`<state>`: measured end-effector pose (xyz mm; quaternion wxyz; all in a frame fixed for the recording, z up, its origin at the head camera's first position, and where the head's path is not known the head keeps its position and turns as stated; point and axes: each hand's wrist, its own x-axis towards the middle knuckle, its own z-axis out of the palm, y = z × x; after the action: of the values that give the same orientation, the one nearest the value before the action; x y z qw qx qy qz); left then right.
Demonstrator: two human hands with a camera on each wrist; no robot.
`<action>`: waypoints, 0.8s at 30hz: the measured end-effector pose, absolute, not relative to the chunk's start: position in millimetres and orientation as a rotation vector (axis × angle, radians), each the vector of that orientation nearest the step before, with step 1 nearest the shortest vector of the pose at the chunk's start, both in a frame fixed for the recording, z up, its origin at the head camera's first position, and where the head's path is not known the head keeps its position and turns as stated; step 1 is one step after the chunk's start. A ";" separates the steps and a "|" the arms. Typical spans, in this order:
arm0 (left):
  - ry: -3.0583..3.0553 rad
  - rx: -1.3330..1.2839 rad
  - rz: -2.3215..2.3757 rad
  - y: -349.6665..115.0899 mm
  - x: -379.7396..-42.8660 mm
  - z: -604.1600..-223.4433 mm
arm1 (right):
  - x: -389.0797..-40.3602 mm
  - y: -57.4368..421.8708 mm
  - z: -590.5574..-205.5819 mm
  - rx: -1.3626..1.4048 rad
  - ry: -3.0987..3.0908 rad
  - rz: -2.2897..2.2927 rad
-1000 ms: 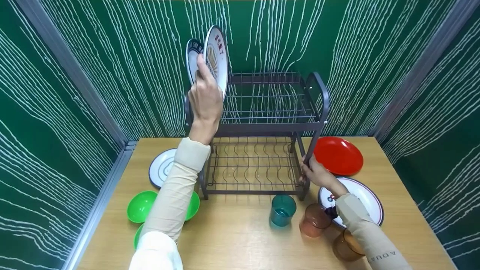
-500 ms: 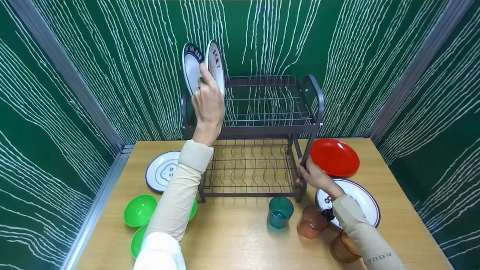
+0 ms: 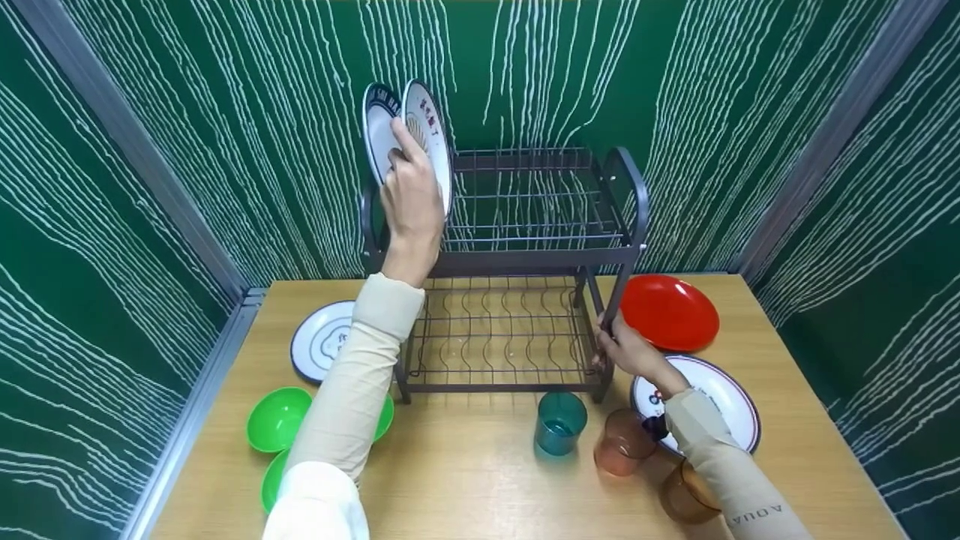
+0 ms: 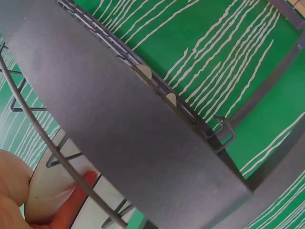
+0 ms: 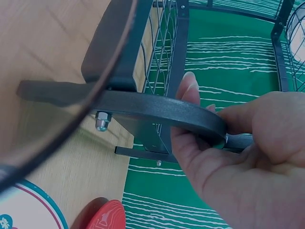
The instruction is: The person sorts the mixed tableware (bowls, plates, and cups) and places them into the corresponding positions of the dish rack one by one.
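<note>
At the left end of the dark dish rack's point(image 3: 525, 261) upper tier, my left hand point(image 3: 412, 199) holds a white plate point(image 3: 435, 146) with red characters, standing on edge. The index finger points up along it. Just left of it, another white plate point(image 3: 379, 124) with a dark lettered rim stands in the rack. In the left wrist view, thumb and finger pinch the plate point(image 4: 50, 193) behind the rack's front panel point(image 4: 128, 114). My right hand point(image 3: 630, 349) grips the rack's right front leg; the right wrist view shows fingers curled round that dark bar point(image 5: 157, 109).
Green bowls point(image 3: 277, 420) and a white plate point(image 3: 319, 341) lie left of the rack, partly behind my left sleeve. On the right are a red plate point(image 3: 671, 311) and a white plate point(image 3: 739, 409). Teal point(image 3: 561, 424), pink point(image 3: 622, 442) and amber point(image 3: 686, 491) cups stand in front.
My left hand has lowered the plate with red characters into the rack's upper tier, and its top now leans left toward the other plate. The right hand keeps its grip on the leg.
</note>
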<state>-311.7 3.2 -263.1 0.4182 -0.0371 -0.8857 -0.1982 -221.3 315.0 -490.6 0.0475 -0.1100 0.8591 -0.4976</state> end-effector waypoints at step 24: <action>-2.243 -0.109 -0.502 -3.5 -283.1 -248.4 | -220.5 314.7 -491.1 -0.371 2.748 -1.432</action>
<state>-283.1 -3.5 -248.4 0.4078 -0.0434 -0.8900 -0.1991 -220.5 314.7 -491.1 0.0106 -0.1190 0.8805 -0.4588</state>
